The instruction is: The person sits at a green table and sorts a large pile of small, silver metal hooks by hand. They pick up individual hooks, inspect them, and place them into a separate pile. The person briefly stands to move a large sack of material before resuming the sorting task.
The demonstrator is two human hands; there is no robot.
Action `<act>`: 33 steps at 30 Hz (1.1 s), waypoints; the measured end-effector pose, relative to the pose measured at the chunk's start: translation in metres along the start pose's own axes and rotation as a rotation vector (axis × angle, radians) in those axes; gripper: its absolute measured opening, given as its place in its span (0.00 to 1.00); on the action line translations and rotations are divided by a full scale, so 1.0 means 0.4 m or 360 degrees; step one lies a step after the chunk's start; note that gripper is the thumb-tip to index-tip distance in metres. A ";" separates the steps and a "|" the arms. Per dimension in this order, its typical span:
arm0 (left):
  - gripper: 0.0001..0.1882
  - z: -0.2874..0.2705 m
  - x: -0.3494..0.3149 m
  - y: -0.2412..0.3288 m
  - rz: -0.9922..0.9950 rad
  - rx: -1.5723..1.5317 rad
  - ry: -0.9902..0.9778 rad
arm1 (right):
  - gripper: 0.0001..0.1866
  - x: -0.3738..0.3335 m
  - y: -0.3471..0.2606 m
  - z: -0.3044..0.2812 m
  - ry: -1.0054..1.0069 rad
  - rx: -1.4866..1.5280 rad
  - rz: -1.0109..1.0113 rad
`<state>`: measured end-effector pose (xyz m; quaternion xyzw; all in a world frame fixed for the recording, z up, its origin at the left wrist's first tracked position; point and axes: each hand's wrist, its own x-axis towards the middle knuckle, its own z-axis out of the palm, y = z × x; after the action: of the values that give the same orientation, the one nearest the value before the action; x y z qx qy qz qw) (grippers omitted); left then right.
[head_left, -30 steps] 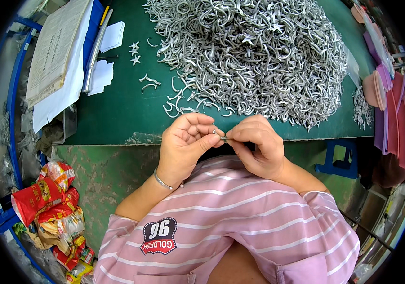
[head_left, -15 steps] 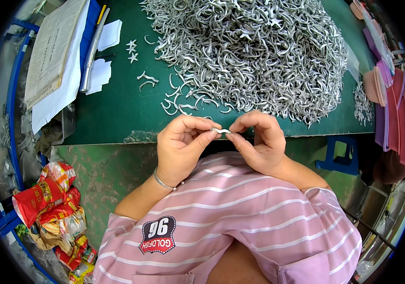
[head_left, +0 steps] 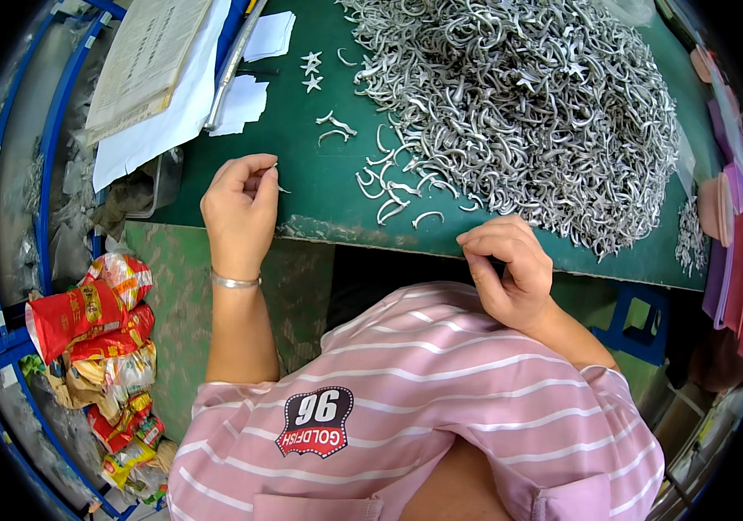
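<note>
My left hand (head_left: pixel 241 208) is over the table's near edge at the left, thumb and fingers pinched together. A small curved silver metal piece (head_left: pixel 283 188) pokes out of its fingertips, mostly hidden by them. Closer to the middle, my right hand (head_left: pixel 510 269) hovers at the table edge with its fingers curled and the thumb near the index fingertip; whether anything lies between them I cannot make out. Beyond it spreads a large heap of curved silver metal pieces (head_left: pixel 519 122). Several loose curved pieces (head_left: pixel 393 207) lie between the two hands.
The green table (head_left: pixel 319 187) also bears star-shaped pieces (head_left: pixel 313 83), two curved pieces (head_left: pixel 336 124), paper slips (head_left: pixel 239 102) and a metal rod (head_left: pixel 231 74). A smaller pile (head_left: pixel 691 239) sits at the right. Below are a blue stool (head_left: pixel 636 326) and red packets (head_left: pixel 85 317).
My hands have parted: the left has gone left and farther over the table with the curved piece, while the right stays near the edge. The whole view has shifted.
</note>
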<state>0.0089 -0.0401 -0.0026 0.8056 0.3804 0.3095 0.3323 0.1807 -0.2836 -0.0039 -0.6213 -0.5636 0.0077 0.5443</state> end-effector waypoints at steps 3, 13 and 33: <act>0.06 0.016 0.005 0.010 0.0172 0.0147 0.0081 | 0.11 0.000 0.008 0.005 0.0010 -0.0036 -0.0027; 0.06 0.135 -0.017 0.119 0.0749 0.0024 -0.0497 | 0.13 -0.015 0.034 0.016 0.0033 -0.0234 -0.0102; 0.06 0.178 -0.102 0.163 -0.0062 -0.1435 -0.0536 | 0.11 0.067 0.047 0.070 0.0164 0.0017 0.0116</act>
<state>0.0676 -0.1267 -0.0042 0.6129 0.1642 0.3026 0.7112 0.1859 -0.2418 -0.0119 -0.6380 -0.5118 -0.0016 0.5754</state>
